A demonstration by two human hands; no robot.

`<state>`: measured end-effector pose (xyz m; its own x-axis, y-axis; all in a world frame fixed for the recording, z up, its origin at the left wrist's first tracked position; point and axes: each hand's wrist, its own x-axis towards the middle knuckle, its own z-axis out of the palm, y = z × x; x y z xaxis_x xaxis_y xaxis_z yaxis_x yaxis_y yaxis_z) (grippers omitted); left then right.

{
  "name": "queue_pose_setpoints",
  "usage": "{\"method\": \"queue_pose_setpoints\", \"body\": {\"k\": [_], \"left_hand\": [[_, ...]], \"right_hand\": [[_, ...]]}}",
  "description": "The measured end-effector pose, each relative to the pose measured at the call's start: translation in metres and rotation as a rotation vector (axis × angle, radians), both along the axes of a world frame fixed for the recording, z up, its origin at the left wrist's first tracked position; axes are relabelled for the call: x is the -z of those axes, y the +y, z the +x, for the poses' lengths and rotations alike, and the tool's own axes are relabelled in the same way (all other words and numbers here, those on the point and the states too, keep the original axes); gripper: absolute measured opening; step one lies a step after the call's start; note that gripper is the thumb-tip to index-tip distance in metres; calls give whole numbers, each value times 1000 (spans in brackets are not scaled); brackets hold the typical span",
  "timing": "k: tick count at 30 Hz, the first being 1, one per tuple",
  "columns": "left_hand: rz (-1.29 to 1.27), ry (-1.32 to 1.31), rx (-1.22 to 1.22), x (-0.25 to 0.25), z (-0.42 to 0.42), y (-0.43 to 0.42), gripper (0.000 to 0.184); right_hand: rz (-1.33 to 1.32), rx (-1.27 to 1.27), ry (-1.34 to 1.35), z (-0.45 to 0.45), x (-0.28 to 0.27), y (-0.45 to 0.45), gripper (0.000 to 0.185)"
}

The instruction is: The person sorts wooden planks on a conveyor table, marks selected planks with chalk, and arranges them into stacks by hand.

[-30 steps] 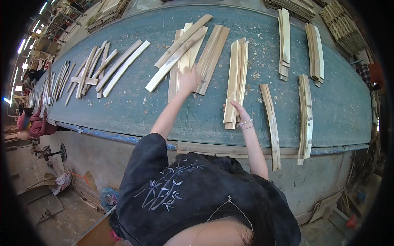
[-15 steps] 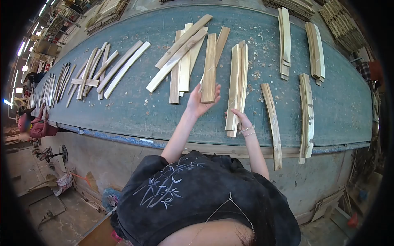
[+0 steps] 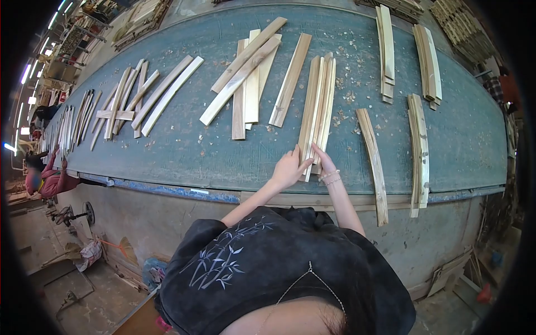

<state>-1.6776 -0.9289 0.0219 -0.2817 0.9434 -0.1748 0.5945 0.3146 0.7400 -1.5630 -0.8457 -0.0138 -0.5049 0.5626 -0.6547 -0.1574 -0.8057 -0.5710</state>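
Observation:
A bundle of long wooden slats [image 3: 319,106] lies on the blue-green table [image 3: 223,162], its near end between my two hands. My left hand [image 3: 288,168] presses against the bundle's left side, fingers wrapped at its edge. On the right side my right hand [image 3: 326,161] grips the same bundle, thumb on top. One brown slat [image 3: 290,81] rests alone left of the bundle. Beyond it, a crossed pile of pale and brown slats [image 3: 245,72] lies further left. A single slat [image 3: 372,164] lies to the right, its near end past the table edge.
More slat stacks lie at the right [image 3: 417,153], back right [image 3: 386,53] and far right [image 3: 427,64]. Crossed slats [image 3: 117,103] lie on the left. Another person in a pink top [image 3: 56,181] is at the far left edge. Wood chips are scattered about.
My left hand has brought a brown slat from the left over to the bundle, where it now lies along the left side. My right hand has stayed at the bundle's near end.

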Motion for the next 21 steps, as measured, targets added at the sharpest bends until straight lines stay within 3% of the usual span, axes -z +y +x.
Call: {"method": "queue_pose_setpoints", "body": {"k": [4, 6, 7, 9, 10, 12, 15, 19, 21], "left_hand": [[13, 118, 195, -5, -38, 24, 53], [-258, -312, 179, -21, -53, 52, 66], [-252, -309, 190, -16, -50, 66, 66], [-208, -34, -42, -3, -27, 98, 88], [-278, 43, -63, -6, -17, 114, 110], [-306, 222, -153, -13, 1, 133, 112], [-312, 250, -206, 12, 1, 145, 115], [-257, 69, -111, 26, -30, 139, 108], [-87, -295, -169, 33, -37, 144, 99]], "right_hand": [[59, -85, -32, -4, 7, 1, 43], [146, -66, -105, -13, 7, -1, 44], [181, -81, -146, -15, 12, -2, 47], [288, -90, -212, -22, 8, -4, 56], [356, -77, -269, -24, 21, -5, 64], [384, -68, -471, -27, 31, -7, 70], [466, -157, -533, -21, 30, -10, 79], [498, -2, -468, -8, -19, -9, 87], [497, 109, -433, 9, -33, 3, 79]]}}
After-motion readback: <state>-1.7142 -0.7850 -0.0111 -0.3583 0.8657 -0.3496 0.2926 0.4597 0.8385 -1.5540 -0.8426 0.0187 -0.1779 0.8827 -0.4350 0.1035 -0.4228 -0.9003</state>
